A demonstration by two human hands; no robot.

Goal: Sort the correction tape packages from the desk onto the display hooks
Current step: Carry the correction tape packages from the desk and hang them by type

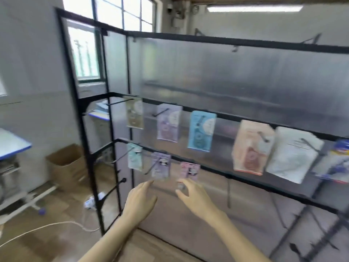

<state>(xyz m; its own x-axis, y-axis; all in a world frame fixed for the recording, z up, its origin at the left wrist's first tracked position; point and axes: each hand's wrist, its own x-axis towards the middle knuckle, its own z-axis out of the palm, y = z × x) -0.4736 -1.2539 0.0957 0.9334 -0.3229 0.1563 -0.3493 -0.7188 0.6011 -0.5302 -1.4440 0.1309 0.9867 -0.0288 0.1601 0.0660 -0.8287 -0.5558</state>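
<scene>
Fingers (146, 185) of our left hand (140, 202) lie nearly straight and loose, gripping nothing, their tips just under the purple pack (161, 167). Our right hand (194, 197) reaches up to the pink pack (189, 171); its fingers curl at the pack's lower edge, and a small grey thing sits between thumb and forefinger, but motion blur keeps us from telling whether they pinch the pack or only touch it.

The whole view is smeared, so no print on any pack can be read. The pink pack hangs on the lower rail of the rack (207, 170), long axis upright, face toward us, its bottom partly covered by our fingers. Left of it hang the purple pack and a teal pack (134, 157), also upright. On the upper rail hang a tan pack (134, 115), a lilac pack (168, 122), a blue pack (201, 131), then an orange pack (251, 148) and a white pack (292, 154), these last two tilted. A further blue-and-white pack (338, 163) is cut off by the right edge.

A cardboard box (66, 163) stands on the floor at left.
</scene>
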